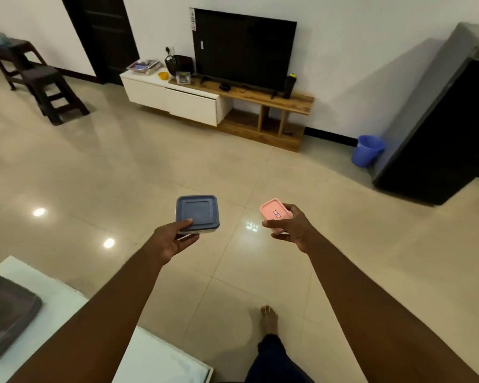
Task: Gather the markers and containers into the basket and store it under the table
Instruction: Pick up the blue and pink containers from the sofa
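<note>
My left hand [170, 241] grips a square container with a blue lid [197, 212], held level over the floor. A smaller pink container [274, 214] with a small label on its lid sits in my right hand [289, 229]. Both arms reach forward over the tiles. At the lower left a grey basket [9, 313] stands on a white table [150, 357], with something pale inside it at the frame's edge. No markers can be made out.
A TV stand [274, 99] with a TV [244, 49], a clear box [183, 77], a black basket and a yellow bowl lines the far wall. A blue bucket [367, 150] and dark cabinet [440, 139] stand right. Dark stools [47, 89] stand left. My foot [268, 320] is on the tiles.
</note>
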The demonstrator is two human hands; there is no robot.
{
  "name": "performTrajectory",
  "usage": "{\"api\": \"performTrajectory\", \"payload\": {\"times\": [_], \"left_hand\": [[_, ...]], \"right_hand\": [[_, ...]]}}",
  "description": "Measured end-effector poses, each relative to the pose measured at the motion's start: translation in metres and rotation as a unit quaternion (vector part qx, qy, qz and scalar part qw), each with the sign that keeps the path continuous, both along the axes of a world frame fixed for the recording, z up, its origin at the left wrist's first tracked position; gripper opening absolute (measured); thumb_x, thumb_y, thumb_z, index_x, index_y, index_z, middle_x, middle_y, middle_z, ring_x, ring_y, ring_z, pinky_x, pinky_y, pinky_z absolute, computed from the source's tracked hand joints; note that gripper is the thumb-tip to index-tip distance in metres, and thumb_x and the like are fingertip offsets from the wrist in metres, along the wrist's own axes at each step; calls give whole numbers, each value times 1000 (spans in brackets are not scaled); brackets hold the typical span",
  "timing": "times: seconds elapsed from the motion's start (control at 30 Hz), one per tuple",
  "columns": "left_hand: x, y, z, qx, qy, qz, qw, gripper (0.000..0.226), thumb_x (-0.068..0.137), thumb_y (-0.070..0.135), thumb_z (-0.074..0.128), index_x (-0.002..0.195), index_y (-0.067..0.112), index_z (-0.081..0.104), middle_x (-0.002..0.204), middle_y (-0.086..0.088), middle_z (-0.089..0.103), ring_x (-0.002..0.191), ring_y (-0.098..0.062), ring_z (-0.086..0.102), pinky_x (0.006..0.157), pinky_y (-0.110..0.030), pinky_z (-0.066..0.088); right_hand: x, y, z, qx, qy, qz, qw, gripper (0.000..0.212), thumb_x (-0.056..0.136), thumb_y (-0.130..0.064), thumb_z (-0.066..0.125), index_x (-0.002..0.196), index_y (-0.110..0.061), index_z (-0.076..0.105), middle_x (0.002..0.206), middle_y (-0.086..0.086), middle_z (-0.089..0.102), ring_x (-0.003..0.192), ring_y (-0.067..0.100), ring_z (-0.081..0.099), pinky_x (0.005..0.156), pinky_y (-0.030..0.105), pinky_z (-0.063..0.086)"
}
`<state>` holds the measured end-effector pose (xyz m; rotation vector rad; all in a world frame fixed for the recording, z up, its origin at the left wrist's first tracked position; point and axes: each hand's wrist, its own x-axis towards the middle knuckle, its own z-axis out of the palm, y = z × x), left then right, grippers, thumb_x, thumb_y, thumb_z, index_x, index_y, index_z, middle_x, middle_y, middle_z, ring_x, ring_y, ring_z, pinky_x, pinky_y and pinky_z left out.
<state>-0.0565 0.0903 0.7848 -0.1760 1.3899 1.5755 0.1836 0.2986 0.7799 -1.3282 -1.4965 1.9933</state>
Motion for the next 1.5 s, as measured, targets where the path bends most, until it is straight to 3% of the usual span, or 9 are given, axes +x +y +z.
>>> {"api": "performTrajectory", "payload": {"times": [0.3, 0.5, 0.7, 0.83, 0.97, 1.1, 1.2, 1.37, 1.5], "left_hand": [[-76, 109, 18, 39, -23, 108, 993, 32, 81, 3, 73, 108, -3, 59, 108, -22, 61, 108, -35, 63, 79, -45, 59], [-123, 102, 24, 34, 3, 209, 977, 40, 79, 4, 74, 115, -5, 57, 110, -23, 61, 105, -37, 65, 79, -43, 60], [-183, 52, 11, 5, 0, 314, 949, 42, 82, 3, 72, 119, -6, 55, 110, -23, 60, 98, -36, 65, 71, -41, 61], [-249, 15, 2, -13, 8, 369, 929, 44, 80, 3, 74, 119, -7, 55, 117, -24, 57, 96, -36, 65, 64, -38, 62], [-320, -17, -2, -26, 3, 412, 911, 43, 79, 5, 75, 117, -5, 56, 111, -21, 59, 89, -32, 66, 56, -35, 62], [-380, -44, 1, -42, 28, 410, 911, 32, 80, 8, 75, 108, 1, 60, 102, -15, 60, 96, -31, 64, 61, -35, 62], [-421, -65, 7, -51, 40, 419, 906, 23, 81, 9, 75, 99, 4, 62, 97, -13, 61, 89, -28, 65, 63, -33, 62], [-473, -110, -2, -18, 23, 482, 876, 33, 82, 8, 74, 110, -1, 59, 103, -16, 60, 88, -29, 65, 65, -32, 62], [-503, -149, -19, -13, 1, 549, 836, 26, 82, 6, 73, 104, 0, 60, 104, -17, 60, 89, -30, 65, 65, -33, 62]], "right_hand": [[-118, 163, 36, 102, -36, 129, 986, 73, 69, -19, 92, 127, -18, 48, 115, 3, 60, 93, 18, 66, 75, 38, 64], [-225, 200, 46, 155, -57, 199, 966, 63, 73, -25, 88, 124, -15, 52, 113, 6, 61, 91, 19, 66, 69, 37, 62], [-350, 162, 29, 209, -79, 283, 933, 52, 73, -33, 85, 113, -13, 59, 107, 5, 65, 88, 22, 67, 60, 34, 59], [-451, 139, 27, 250, -82, 343, 902, 51, 70, -38, 87, 106, -13, 61, 92, -4, 63, 77, 18, 64, 71, 43, 60], [-555, 111, 27, 281, -75, 379, 878, 59, 64, -45, 88, 106, -14, 61, 100, 1, 66, 93, 24, 68, 79, 47, 60], [-640, 82, 24, 306, -60, 396, 864, 72, 52, -57, 84, 106, -16, 62, 101, 0, 69, 91, 24, 69, 78, 48, 60], [-695, 54, 26, 338, -42, 409, 846, 62, 62, -50, 88, 107, -14, 64, 100, 0, 70, 90, 22, 67, 80, 42, 58], [-787, -2, 23, 356, -12, 454, 817, 60, 63, -42, 91, 109, -14, 64, 98, 1, 69, 87, 20, 66, 75, 34, 54], [-869, -55, 7, 358, 13, 515, 779, 58, 64, -46, 90, 108, -17, 64, 101, 1, 69, 93, 21, 66, 78, 36, 55]]}}
